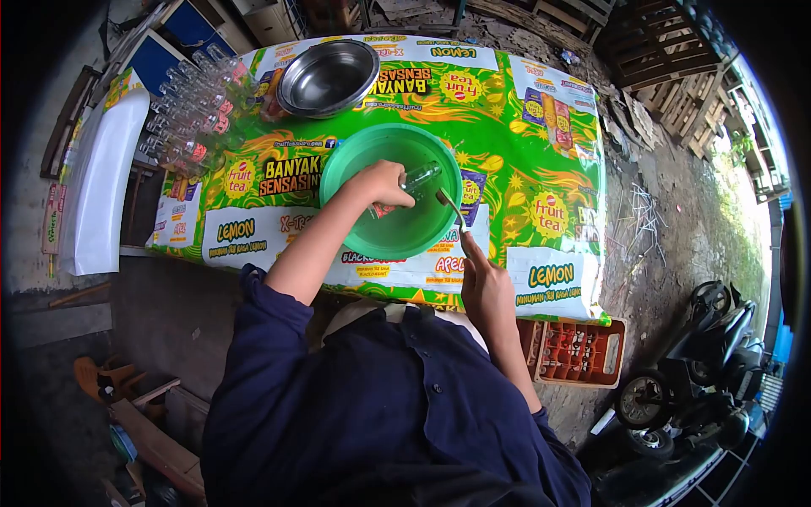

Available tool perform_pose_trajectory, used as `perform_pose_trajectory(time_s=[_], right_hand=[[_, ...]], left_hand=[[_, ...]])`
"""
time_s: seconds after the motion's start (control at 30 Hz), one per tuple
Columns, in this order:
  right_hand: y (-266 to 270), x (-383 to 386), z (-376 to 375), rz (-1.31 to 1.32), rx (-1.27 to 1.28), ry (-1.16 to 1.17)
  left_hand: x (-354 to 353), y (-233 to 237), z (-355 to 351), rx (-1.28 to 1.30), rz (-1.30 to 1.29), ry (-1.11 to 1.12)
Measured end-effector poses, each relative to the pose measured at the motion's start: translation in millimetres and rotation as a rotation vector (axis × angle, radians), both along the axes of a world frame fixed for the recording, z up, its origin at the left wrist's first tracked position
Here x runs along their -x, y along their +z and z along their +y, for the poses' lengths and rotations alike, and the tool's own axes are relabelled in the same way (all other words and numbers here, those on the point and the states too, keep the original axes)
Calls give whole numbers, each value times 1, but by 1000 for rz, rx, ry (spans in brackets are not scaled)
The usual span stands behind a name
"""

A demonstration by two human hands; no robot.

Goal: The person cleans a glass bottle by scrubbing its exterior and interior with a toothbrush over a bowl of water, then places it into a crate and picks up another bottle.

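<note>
One bottle (422, 176) is in the green bowl (449, 160), seen from the head. The left hand (384, 180) curls its fingers round it, hiding its middle. The right hand (488, 291) has its fingers closed on a brush (456, 211); some are tucked out of sight. Other bottles (198, 118) overlap, so they are hard to count. The table cover (498, 139) hides part of a red crate (612, 359).

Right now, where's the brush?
In the head view, the brush is right of centre, in the right hand, its tip over the right side of the green basin.
</note>
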State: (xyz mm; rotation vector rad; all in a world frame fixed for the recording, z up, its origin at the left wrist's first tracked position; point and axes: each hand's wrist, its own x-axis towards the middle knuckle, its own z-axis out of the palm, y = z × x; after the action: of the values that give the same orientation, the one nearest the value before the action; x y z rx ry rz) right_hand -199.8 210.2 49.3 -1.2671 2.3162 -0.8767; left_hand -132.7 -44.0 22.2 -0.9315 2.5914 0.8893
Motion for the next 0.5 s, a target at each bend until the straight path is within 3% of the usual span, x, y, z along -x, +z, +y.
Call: perform_pose_trajectory(time_s=[0.2,0.5], right_hand=[[9,13,-8,-33,13,116],[-45,22,-31,-619,58,195]], left_hand=[[-26,38,-6,-64,231,89],[-125,55,9,-86,1026,602]])
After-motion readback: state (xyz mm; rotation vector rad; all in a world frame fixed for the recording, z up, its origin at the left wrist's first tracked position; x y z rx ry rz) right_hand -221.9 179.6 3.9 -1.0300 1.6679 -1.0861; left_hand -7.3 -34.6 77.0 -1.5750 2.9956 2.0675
